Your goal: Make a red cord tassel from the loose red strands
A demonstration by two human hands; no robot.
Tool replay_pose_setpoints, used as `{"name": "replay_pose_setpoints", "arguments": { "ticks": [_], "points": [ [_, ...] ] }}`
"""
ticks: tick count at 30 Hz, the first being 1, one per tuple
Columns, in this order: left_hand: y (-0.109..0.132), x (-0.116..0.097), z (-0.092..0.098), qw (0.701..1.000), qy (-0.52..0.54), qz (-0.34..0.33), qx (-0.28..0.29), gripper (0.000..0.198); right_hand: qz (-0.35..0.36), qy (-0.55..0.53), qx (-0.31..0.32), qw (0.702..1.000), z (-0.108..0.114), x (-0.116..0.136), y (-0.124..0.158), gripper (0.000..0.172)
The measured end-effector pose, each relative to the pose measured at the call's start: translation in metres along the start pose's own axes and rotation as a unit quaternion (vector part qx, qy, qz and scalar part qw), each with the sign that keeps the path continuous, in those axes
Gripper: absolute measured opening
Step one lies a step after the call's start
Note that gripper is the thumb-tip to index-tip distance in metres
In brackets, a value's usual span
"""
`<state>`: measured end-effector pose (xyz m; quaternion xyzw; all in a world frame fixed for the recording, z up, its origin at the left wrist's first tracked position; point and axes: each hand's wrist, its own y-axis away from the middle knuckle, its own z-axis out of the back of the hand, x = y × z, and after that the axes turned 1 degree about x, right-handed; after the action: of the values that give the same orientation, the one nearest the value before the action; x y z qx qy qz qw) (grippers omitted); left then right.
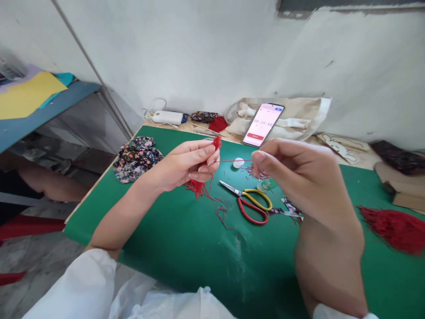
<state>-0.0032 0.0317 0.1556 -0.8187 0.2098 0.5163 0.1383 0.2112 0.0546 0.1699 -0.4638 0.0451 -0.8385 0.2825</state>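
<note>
My left hand (191,161) is closed around a bundle of red yarn (198,188), whose strands stick out above the thumb and hang below the fingers. A single red thread (235,161) runs taut from that bundle to my right hand (282,166), which pinches its other end between thumb and fingertips. Below the hands lie scissors (244,195) with one yellow and one red handle, their blades apart and pointing left. A loose red strand (223,215) curls on the green mat beside them. Behind the thread sits a small white cap (238,163).
Floral black fabric (137,159) lies at the mat's left edge. A phone (264,125) showing a timer leans at the back near a white power bank (168,117). Red yarn (395,228) is heaped at right, below a cardboard box (401,186). Another person's arm (63,181) shows at far left.
</note>
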Motion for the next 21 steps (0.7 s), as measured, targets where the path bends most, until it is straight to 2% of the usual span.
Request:
{"name": "replay_pose_setpoints", "arguments": {
  "ticks": [2, 5, 9, 13, 15, 17, 21],
  "points": [
    [0.0, 0.0, 0.0, 1.0, -0.011, -0.003, 0.002, 0.041, 0.015, 0.006, -0.022, 1.0, 0.0, 0.0, 0.001, 0.038],
    [-0.002, 0.002, 0.001, 0.999, -0.05, -0.019, -0.004, 0.042, 0.038, -0.012, -0.006, 0.999, 0.0, 0.001, 0.002, 0.035],
    [-0.007, 0.007, 0.007, 0.981, -0.17, -0.074, -0.05, 0.04, 0.095, 0.027, 0.069, 0.993, 0.001, 0.004, 0.004, 0.031],
    [-0.009, 0.012, 0.01, 0.943, -0.276, -0.143, -0.121, 0.035, 0.239, 0.097, 0.168, 0.952, 0.0, 0.011, 0.01, 0.026],
    [-0.008, 0.013, 0.008, 0.929, -0.295, -0.166, -0.148, 0.033, 0.267, 0.124, 0.184, 0.938, -0.003, 0.014, 0.013, 0.026],
    [-0.004, 0.014, 0.002, 0.934, -0.287, -0.169, -0.133, 0.033, 0.274, 0.168, 0.165, 0.932, -0.006, 0.015, 0.016, 0.025],
    [0.005, 0.015, -0.015, 0.942, -0.296, -0.152, -0.042, 0.035, 0.3, 0.248, 0.1, 0.916, -0.012, 0.014, 0.018, 0.026]
  ]
}}
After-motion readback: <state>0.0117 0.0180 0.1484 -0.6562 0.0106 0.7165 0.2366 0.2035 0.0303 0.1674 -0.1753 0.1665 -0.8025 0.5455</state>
